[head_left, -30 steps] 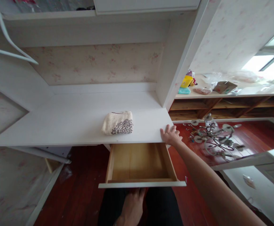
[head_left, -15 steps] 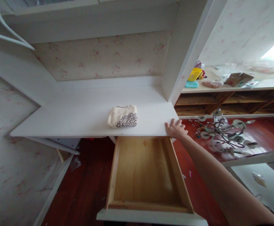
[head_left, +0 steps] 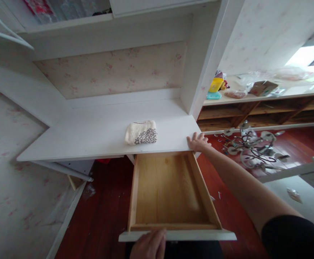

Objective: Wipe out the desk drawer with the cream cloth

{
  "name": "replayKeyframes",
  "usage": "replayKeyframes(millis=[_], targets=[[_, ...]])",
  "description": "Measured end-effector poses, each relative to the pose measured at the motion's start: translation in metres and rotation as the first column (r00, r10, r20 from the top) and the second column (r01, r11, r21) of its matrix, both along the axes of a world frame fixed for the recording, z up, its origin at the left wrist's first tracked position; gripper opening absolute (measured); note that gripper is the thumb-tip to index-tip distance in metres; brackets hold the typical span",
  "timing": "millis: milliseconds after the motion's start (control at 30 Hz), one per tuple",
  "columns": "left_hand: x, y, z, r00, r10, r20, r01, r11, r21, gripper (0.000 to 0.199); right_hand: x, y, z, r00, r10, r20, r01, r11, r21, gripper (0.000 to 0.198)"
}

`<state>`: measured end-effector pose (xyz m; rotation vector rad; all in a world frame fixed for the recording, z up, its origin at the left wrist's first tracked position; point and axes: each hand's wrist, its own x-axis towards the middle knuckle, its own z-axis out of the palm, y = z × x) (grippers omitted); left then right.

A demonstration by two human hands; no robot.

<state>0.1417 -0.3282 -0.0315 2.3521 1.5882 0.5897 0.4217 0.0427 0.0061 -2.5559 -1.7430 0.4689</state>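
Drawn farther out than one second ago, the rectangular pale-wood drawer (head_left: 173, 190) now exposes more of its flat bottom; the left hand, earlier below the drawer's long white front panel (head_left: 200, 236), has risen to overlap that panel. It lies left of the panel's middle, fingers close together and bent; whether they grasp the edge or merely rest against it cannot be told. The right hand (head_left: 198, 142) grasps nothing: it is spread palm-down, fingers apart, on the right front corner of the smooth white desk (head_left: 97, 136), a position that probably steadies both desk and body against the force at the drawer. Note the drawer's location, beneath the desk's right half and projecting toward the person's lap, which places its front within easy reach. Upon the desktop, behind the drawer opening, lies a soft cream cloth pouch with dark scrolled patterning (head_left: 140, 133), touched by neither hand; set back from the edge, it presumably leaves the drawer's path unobstructed.
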Motion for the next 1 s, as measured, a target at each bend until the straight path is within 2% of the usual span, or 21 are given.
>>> replayKeyframes(millis=[100,200,267,367,433,500,533,600,667,733,867,933,1000], targets=[[-0.027,0.019,0.023,0.984,0.179,-0.009,-0.178,0.982,0.066,0.029,-0.01,-0.001,0.01,0.996,0.073,0.051,-0.074,0.997,0.004,0.069],[-0.042,0.029,0.023,0.97,0.232,-0.073,-0.231,0.973,0.015,0.03,-0.04,-0.006,0.021,0.958,0.279,0.063,-0.281,0.959,0.038,0.056],[-0.044,0.029,0.015,0.963,0.227,-0.145,-0.238,0.97,-0.057,0.031,-0.072,-0.012,0.027,0.906,0.421,0.044,-0.423,0.902,0.081,0.056],[-0.042,0.025,0.006,0.939,0.264,-0.222,-0.293,0.949,-0.112,0.03,-0.131,-0.023,0.032,0.785,0.619,0.012,-0.611,0.771,0.179,0.058],[-0.039,0.024,0.007,0.924,0.301,-0.237,-0.337,0.933,-0.125,0.03,-0.17,-0.029,0.034,0.704,0.708,0.043,-0.694,0.674,0.253,0.059],[-0.037,0.025,0.011,0.912,0.326,-0.247,-0.368,0.918,-0.146,0.03,-0.204,-0.03,0.033,0.648,0.756,0.093,-0.744,0.602,0.289,0.061],[-0.036,0.025,0.014,0.908,0.335,-0.252,-0.38,0.911,-0.158,0.031,-0.218,-0.029,0.033,0.632,0.766,0.114,-0.76,0.584,0.285,0.062],[-0.036,0.027,0.019,0.905,0.34,-0.254,-0.39,0.903,-0.181,0.032,-0.239,-0.024,0.032,0.629,0.765,0.136,-0.769,0.588,0.252,0.063],[-0.036,0.027,0.022,0.91,0.333,-0.245,-0.384,0.902,-0.199,0.032,-0.25,-0.018,0.033,0.647,0.749,0.142,-0.758,0.614,0.218,0.06],[-0.037,0.027,0.023,0.914,0.329,-0.237,-0.379,0.901,-0.21,0.032,-0.253,-0.014,0.035,0.652,0.739,0.168,-0.756,0.618,0.215,0.053],[-0.039,0.027,0.022,0.916,0.329,-0.232,-0.377,0.902,-0.211,0.031,-0.244,-0.021,0.045,0.614,0.756,0.229,-0.789,0.573,0.222,0.044],[-0.04,0.027,0.021,0.918,0.327,-0.224,-0.373,0.905,-0.206,0.031,-0.233,-0.036,0.049,0.584,0.776,0.239,-0.811,0.542,0.22,0.044],[-0.041,0.026,0.02,0.922,0.324,-0.214,-0.365,0.91,-0.198,0.03,-0.22,-0.059,0.05,0.533,0.804,0.264,-0.844,0.486,0.225,0.049]])
